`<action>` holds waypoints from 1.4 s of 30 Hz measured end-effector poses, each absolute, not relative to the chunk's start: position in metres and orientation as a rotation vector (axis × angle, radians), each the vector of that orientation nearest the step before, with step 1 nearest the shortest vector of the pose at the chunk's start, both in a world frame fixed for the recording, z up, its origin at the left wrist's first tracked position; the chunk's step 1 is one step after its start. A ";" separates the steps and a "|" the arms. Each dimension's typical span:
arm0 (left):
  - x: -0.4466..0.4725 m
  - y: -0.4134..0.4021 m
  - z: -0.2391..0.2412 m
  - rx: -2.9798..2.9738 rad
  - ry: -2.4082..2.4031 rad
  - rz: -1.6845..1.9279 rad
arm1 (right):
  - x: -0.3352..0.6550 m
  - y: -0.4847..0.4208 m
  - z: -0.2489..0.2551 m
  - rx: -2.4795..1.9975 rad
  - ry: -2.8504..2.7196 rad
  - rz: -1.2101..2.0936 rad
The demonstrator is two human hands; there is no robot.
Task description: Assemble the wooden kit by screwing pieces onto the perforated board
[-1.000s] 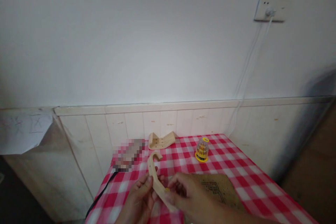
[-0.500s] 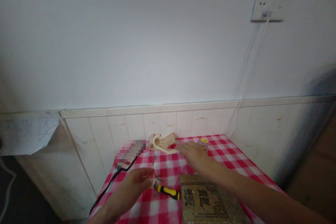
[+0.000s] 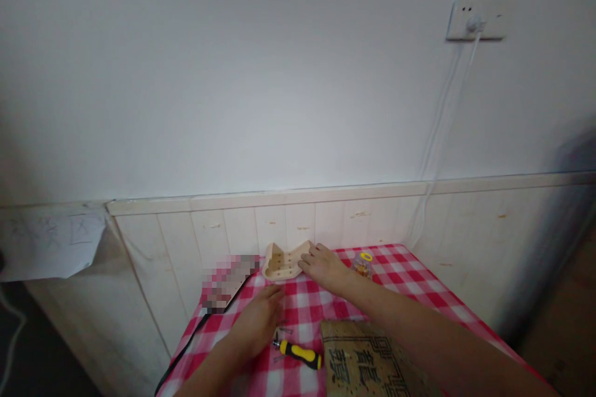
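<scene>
A pale wooden piece [image 3: 285,265] with raised angled sides and several small holes sits on the cloth near the wall. My right hand [image 3: 323,268] has its fingers curled over the piece's right edge. In front of the piece is my left hand [image 3: 261,317], its fingers stretched forward with nothing visible in them. Just right of that hand lies a yellow and black screwdriver [image 3: 302,355]. Loose screws [image 3: 285,330] lie beside it, partly hidden by the hand.
A red and white checked cloth [image 3: 382,310] covers the table. A brown board with dark characters [image 3: 358,360] lies at the front right. Behind my right arm stands a small clear container with a yellow ring [image 3: 362,264]. A blurred-out flat object [image 3: 233,279] with a black strap lies left.
The curved wooden strip by my right hand no longer shows, and the holed wooden piece is now in plain view. My right hand has shifted slightly left, and my left hand has moved forward.
</scene>
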State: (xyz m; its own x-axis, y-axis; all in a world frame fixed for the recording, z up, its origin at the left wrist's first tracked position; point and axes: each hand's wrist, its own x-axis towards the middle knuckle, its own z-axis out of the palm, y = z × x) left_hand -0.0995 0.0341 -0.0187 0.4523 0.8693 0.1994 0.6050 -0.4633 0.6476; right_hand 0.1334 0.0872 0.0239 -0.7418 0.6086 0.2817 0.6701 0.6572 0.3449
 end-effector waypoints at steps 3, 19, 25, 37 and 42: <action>-0.102 0.027 -0.017 2.211 1.209 0.747 | 0.134 0.085 0.018 -1.051 -2.717 -0.620; -0.101 0.071 -0.026 1.922 1.888 0.846 | 0.132 0.059 0.007 -1.428 -2.201 -0.050; -0.095 0.079 -0.026 1.905 1.982 0.813 | 0.124 0.071 -0.010 -1.467 -1.914 0.166; -0.095 0.085 -0.025 1.925 2.022 0.713 | 0.122 0.086 -0.026 -1.345 -1.717 0.329; -0.095 0.084 -0.024 1.908 2.052 0.679 | 0.123 0.089 -0.028 -1.298 -1.686 0.372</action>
